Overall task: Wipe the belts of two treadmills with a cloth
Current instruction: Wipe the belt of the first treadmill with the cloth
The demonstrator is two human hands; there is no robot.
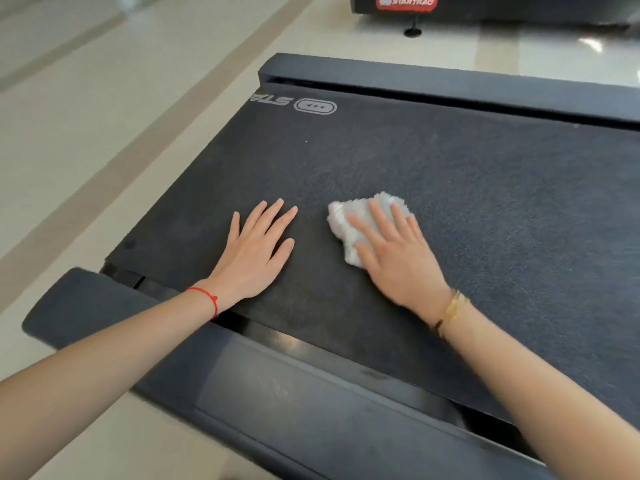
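Two hands lie flat on the dark belt (pixel 450 188), and only one carries the cloth. The right hand (pixel 398 254) presses the white cloth (pixel 349 216) down with straight, slightly spread fingers; its grip is open, a palm press and not a pinch, and the cloth bunches out past the fingertips and toward the thumb side. The left hand (pixel 256 251) rests just beside it, apart from the cloth, palm down with fingers spread and nothing under them, so that grip is open too and looks to be a brace.

From the right hand, the bulk of the unwiped-looking belt stretches away to the right and forward; the belt's long axis runs off the right edge of the view. The near corner by the left hand, toward the printed logo (pixel 304 105), is the short way. My judgement is that the coming stroke turns on this: the right hand is the nearer one to the long run of belt, and a sweep along that axis would clear the bracing hand.

The belt's far length is cut off at the right. A second treadmill (pixel 502 8) shows only as a base edge with a red label at the top; its belt is out of sight. How clean the surface is cannot be judged from the texture.
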